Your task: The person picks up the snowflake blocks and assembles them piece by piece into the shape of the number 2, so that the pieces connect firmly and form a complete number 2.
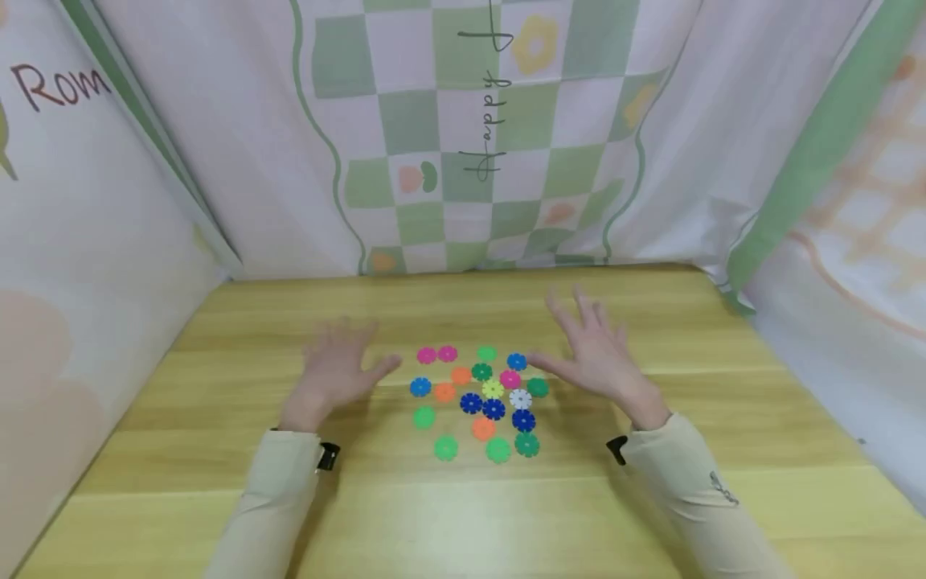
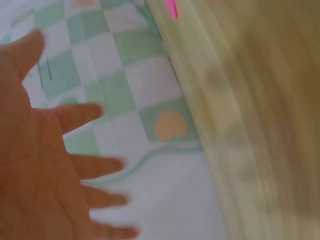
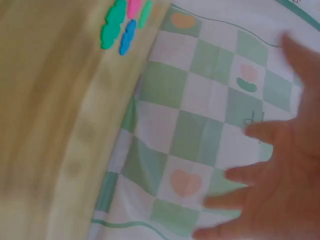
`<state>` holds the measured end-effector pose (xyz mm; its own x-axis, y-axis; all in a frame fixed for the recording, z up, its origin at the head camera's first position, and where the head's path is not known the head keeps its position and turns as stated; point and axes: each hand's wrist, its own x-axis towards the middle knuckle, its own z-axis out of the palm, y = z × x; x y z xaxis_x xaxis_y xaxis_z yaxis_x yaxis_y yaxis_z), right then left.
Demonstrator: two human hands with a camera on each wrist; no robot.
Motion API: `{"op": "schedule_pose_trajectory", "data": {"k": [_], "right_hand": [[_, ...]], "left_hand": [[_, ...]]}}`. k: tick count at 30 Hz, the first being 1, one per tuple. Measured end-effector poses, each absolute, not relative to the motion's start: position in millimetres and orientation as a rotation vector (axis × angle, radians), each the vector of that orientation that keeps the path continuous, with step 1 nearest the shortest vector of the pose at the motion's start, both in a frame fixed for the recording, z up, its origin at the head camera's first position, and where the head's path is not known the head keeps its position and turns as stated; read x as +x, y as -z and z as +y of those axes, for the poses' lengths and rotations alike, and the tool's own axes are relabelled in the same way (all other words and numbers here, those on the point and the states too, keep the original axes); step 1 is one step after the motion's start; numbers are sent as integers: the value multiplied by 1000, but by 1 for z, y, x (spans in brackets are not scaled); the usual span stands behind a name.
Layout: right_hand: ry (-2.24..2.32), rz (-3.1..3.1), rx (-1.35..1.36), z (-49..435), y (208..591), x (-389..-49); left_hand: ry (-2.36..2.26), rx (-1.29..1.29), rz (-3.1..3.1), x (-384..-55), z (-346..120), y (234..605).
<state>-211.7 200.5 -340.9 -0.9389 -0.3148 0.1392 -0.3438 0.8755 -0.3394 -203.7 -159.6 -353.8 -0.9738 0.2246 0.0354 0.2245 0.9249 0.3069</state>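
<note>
Small notched plastic discs lie scattered on the wooden table (image 1: 434,515) between the hands. Among them are a pink disc (image 1: 427,355), an orange disc (image 1: 484,428), a dark blue disc (image 1: 471,403), a white disc (image 1: 520,399) and a light green disc (image 1: 446,448). My left hand (image 1: 336,371) is held left of the discs, fingers spread, holding nothing. On the other side my right hand (image 1: 596,354) also has its fingers spread and holds nothing; its thumb tip overlaps the edge of a blue disc (image 1: 517,362) in the head view. Both wrist views show spread fingers against the curtain.
A green and white checked curtain (image 1: 412,121) hangs behind the table's far edge. Printed cloth (image 1: 108,241) closes off the left side, and more cloth (image 1: 854,241) hangs at the right. Each wrist carries a black strap piece (image 1: 328,457).
</note>
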Motion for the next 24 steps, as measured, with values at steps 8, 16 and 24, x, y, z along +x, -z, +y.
{"op": "schedule_pose_trajectory", "data": {"k": [8,16,24], "right_hand": [[-594,-3143,755,197,356,-220],[-573,-3186,766,191,366,-221],[-499,-3182,773,192,377,-223]], "left_hand": [[-656,800,2727,-200,-120,368],[-588,771,2763,-195,-108,378],[-545,719,2765,-195,-104,389]]}}
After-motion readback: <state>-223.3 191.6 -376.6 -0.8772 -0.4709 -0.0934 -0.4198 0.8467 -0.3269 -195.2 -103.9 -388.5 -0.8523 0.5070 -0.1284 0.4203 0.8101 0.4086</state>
